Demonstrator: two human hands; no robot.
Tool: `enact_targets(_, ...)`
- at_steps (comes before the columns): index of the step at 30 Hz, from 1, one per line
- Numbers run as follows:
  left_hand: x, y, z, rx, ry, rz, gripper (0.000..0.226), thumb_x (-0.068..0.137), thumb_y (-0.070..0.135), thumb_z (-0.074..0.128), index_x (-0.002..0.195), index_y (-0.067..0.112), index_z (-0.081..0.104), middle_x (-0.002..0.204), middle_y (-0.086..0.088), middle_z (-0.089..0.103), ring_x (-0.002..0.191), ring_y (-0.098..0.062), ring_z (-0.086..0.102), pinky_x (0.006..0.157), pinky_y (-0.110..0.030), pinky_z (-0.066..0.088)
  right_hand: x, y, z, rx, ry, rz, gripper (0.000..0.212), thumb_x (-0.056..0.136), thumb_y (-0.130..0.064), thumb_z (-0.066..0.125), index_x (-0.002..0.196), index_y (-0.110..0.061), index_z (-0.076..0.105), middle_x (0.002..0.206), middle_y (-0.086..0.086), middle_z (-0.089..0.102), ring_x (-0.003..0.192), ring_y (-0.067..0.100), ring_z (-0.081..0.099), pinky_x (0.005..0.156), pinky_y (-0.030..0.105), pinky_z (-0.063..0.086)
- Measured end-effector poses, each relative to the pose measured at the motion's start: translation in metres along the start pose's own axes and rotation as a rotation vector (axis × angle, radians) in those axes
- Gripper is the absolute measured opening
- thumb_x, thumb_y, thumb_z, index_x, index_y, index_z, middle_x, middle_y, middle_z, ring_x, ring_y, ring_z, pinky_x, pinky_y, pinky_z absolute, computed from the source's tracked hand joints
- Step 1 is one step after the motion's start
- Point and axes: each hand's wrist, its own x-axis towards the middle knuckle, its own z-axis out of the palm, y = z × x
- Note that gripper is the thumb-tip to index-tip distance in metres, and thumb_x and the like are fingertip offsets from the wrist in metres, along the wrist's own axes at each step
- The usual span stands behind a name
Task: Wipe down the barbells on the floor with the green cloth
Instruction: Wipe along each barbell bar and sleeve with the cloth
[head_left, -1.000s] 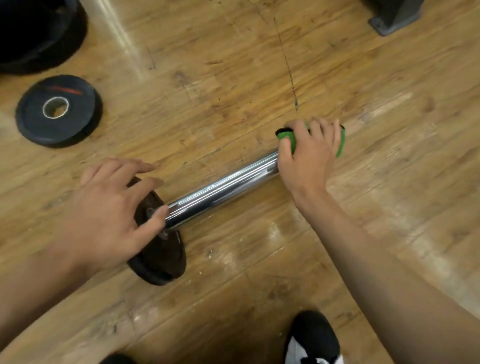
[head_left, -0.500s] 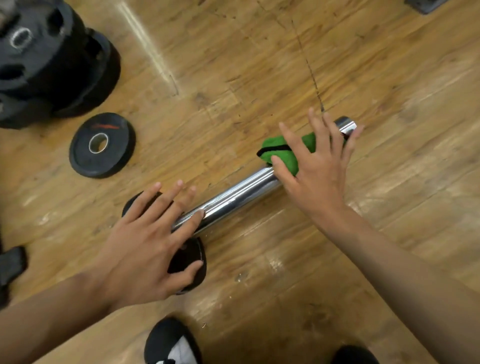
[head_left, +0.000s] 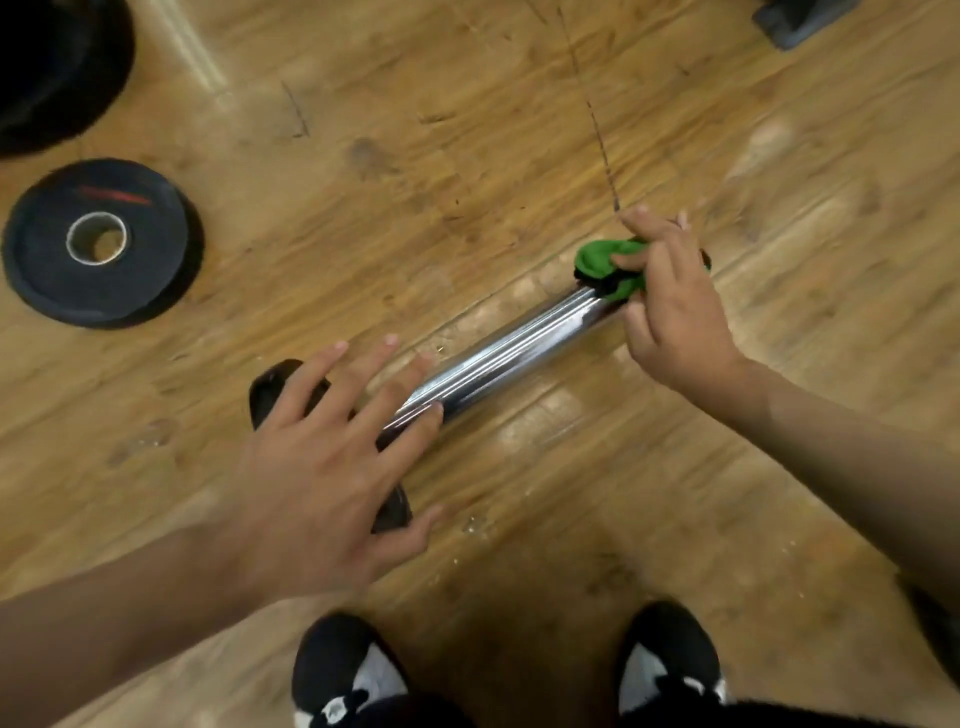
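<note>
A chrome barbell sleeve (head_left: 511, 353) lies diagonally on the wood floor, with a small black plate (head_left: 270, 389) on its lower-left end. My left hand (head_left: 332, 462) lies flat with spread fingers over that plate and the sleeve's near end. My right hand (head_left: 670, 306) pinches the bunched green cloth (head_left: 605, 265) at the sleeve's far upper-right end. The cloth and hand hide the sleeve's tip.
A loose black weight plate (head_left: 98, 244) with a metal-ringed hole lies at the left. A larger black plate (head_left: 57, 67) fills the top-left corner. A grey equipment foot (head_left: 800, 21) sits top right. My two black-and-white shoes (head_left: 353, 675) stand at the bottom edge.
My right hand went from gripping the cloth round the sleeve end, to lying flat on it, to pinching the bunched cloth. My left hand flattened over the plate.
</note>
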Motion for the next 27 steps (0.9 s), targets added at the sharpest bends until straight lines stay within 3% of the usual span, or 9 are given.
enact_targets(3,0.0,-0.006,0.001,-0.035,-0.019,0.015,0.078,0.088,0.069,0.052,0.135,0.01,0.067,0.159,-0.022,0.044,0.153,-0.044,0.031,0.125,-0.062,0.019,0.01,-0.016,-0.002,-0.024,-0.025,0.062,0.035,0.094,-0.024,0.047,0.117,0.001,0.056,0.137,0.023,0.056,0.139,0.041,0.046,0.128,0.051,0.006)
enact_targets(6,0.003,-0.009,0.006,-0.08,0.049,-0.026,0.076,0.084,0.07,0.057,0.13,0.011,0.071,0.156,-0.018,0.05,0.151,-0.043,0.036,0.123,-0.063,0.024,0.013,-0.04,0.012,-0.068,0.007,0.018,0.04,0.103,-0.034,0.048,0.134,-0.012,0.061,0.134,0.016,0.06,0.133,0.036,0.052,0.127,0.053,0.014)
enact_targets(10,0.005,-0.012,0.009,-0.059,0.085,-0.062,0.075,0.083,0.069,0.059,0.13,0.012,0.071,0.152,-0.015,0.055,0.149,-0.042,0.04,0.121,-0.064,0.026,0.003,-0.07,0.042,-0.045,0.122,-0.087,0.035,0.106,-0.029,0.052,0.131,-0.013,0.069,0.138,0.016,0.061,0.127,0.032,0.057,0.125,0.047,0.021)
enact_targets(14,0.006,-0.012,0.006,-0.065,0.048,-0.066,0.072,0.085,0.067,0.056,0.13,0.014,0.072,0.151,-0.013,0.057,0.149,-0.04,0.042,0.123,-0.061,0.026,0.006,-0.033,0.04,-0.121,0.166,-0.248,0.034,0.106,-0.033,0.054,0.125,-0.01,0.072,0.129,0.018,0.066,0.12,0.034,0.062,0.118,0.053,0.034)
enact_targets(18,0.009,-0.014,0.004,-0.067,0.038,-0.061,0.07,0.083,0.066,0.057,0.128,0.016,0.073,0.151,-0.011,0.058,0.147,-0.037,0.045,0.122,-0.058,0.028,0.016,0.015,0.031,-0.089,0.377,0.055,0.036,0.107,-0.034,0.047,0.114,-0.009,0.073,0.117,0.016,0.067,0.117,0.036,0.062,0.12,0.054,0.03)
enact_targets(20,0.011,-0.016,0.003,-0.066,0.022,-0.054,0.069,0.082,0.066,0.057,0.128,0.017,0.073,0.151,-0.01,0.057,0.147,-0.037,0.045,0.121,-0.058,0.029,0.023,0.004,0.035,-0.033,0.436,0.231,0.029,0.104,-0.029,0.053,0.107,-0.01,0.074,0.112,0.014,0.068,0.116,0.035,0.062,0.12,0.056,0.028)
enact_targets(22,0.011,-0.02,0.001,-0.071,0.007,-0.051,0.068,0.083,0.065,0.057,0.13,0.018,0.072,0.151,-0.01,0.057,0.147,-0.036,0.044,0.121,-0.058,0.029,0.025,-0.029,0.047,-0.013,0.488,0.288,0.026,0.102,-0.027,0.055,0.102,-0.01,0.075,0.107,0.012,0.068,0.109,0.033,0.064,0.119,0.055,0.03)
enact_targets(27,0.006,-0.033,-0.002,-0.034,-0.059,-0.097,0.066,0.085,0.065,0.053,0.128,0.018,0.071,0.155,-0.011,0.052,0.152,-0.037,0.036,0.124,-0.058,0.025,0.004,-0.102,0.074,0.095,0.33,-0.163,0.03,0.106,-0.033,0.052,0.111,-0.015,0.075,0.114,0.01,0.07,0.107,0.028,0.066,0.117,0.045,0.035)
